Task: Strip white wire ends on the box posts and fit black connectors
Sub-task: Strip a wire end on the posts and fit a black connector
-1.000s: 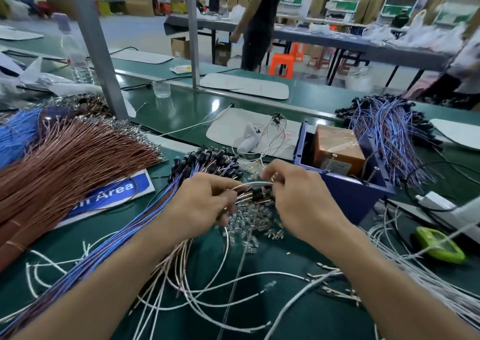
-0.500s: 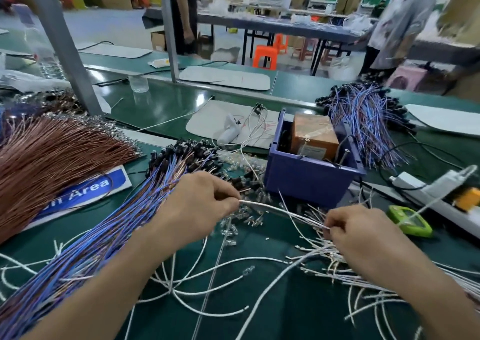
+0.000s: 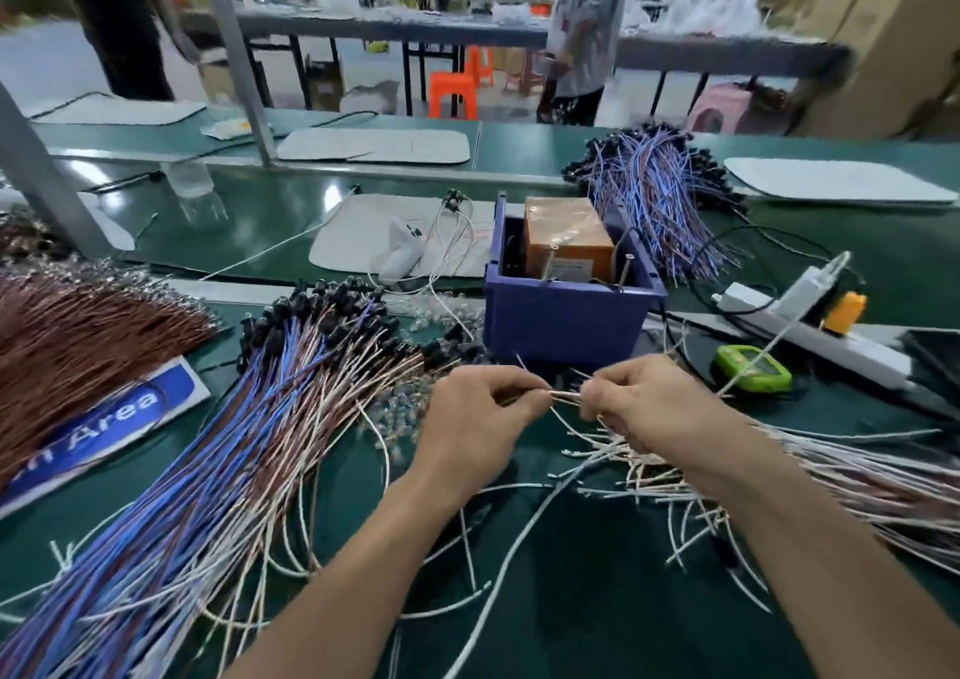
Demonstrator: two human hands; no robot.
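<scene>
Having been drawn from the loose pile of pale wires [image 3: 779,470], thin white wire ends [image 3: 563,394] are now pinched between left hand [image 3: 478,418] and right hand [image 3: 654,408], brought together just before the blue plastic box [image 3: 566,309], so stripping is judged next.

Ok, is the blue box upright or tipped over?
Upright: the blue box sits flat on the table, open top up, orange block inside.

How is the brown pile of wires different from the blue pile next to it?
The brown wire bundle is all one reddish-brown colour; the blue wire bundle mixes blue, white and brown strands. The brown wire bundle ends in shiny silvery tips, while the blue wire bundle ends in black connectors. Both lie fanned out on the green table.
</scene>
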